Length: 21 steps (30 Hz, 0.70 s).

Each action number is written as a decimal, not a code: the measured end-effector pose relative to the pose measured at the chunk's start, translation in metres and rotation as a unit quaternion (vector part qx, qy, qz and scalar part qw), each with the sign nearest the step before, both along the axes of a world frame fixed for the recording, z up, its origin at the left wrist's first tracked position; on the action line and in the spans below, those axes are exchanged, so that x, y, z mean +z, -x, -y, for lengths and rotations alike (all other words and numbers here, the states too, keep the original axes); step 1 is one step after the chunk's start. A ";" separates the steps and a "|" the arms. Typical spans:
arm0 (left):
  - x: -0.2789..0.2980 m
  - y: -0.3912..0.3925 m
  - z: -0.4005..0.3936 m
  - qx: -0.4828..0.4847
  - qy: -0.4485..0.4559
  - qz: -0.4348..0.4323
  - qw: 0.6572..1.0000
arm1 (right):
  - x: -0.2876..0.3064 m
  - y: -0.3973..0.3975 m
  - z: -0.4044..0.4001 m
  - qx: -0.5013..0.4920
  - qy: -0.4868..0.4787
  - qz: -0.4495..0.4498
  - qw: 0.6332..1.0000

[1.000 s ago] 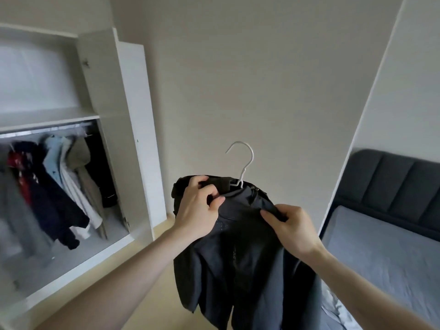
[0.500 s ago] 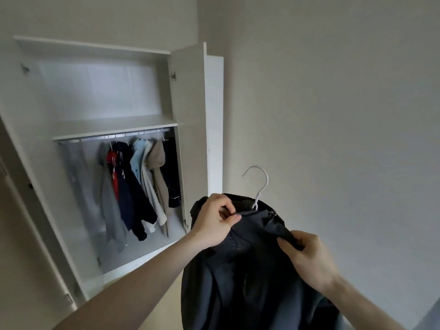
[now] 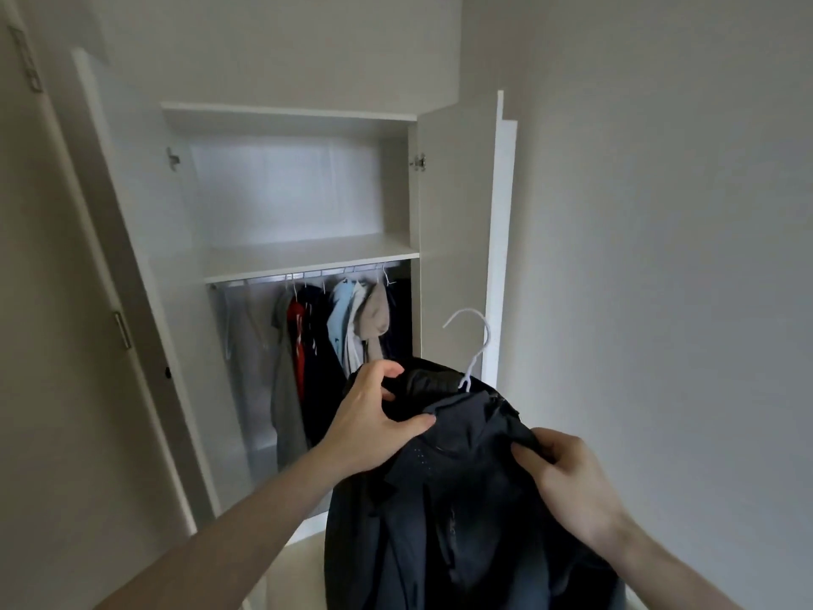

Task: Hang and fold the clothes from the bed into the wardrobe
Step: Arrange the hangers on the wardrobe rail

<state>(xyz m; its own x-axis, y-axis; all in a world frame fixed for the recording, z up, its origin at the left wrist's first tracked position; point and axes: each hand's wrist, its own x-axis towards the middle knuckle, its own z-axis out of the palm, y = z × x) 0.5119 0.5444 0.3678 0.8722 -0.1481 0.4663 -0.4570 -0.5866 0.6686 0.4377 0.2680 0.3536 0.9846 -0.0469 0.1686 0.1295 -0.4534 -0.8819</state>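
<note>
We now face the open white wardrobe (image 3: pixel 290 257); both hands' fingers (image 3: pixel 387 372) still pinch the hangered dark jacket (image 3: pixel 462 477), ready for hanging.

Plain pale wall (image 3: pixel 660 257) on the right

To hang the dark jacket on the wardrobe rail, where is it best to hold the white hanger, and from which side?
Probably grip the white hanger at its neck, just above the collar of the dark jacket, coming from the left, where the left hand already holds the collar. The hook stands upright and free, opening to the left, so a low grip leaves it clear to catch the rail.
</note>
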 end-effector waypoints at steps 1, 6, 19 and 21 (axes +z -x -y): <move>-0.002 -0.005 -0.008 0.008 -0.002 -0.003 1.000 | 0.000 -0.008 -0.009 0.004 -0.011 -0.005 1.000; -0.010 -0.044 -0.061 0.053 -0.005 -0.021 0.998 | 0.002 -0.064 -0.061 0.045 -0.036 -0.030 0.998; -0.044 -0.177 -0.165 0.163 0.006 -0.045 0.986 | -0.034 -0.253 -0.170 0.174 -0.094 -0.126 0.972; -0.048 -0.206 -0.178 0.185 -0.002 -0.036 0.982 | -0.039 -0.284 -0.183 0.206 -0.087 -0.140 0.964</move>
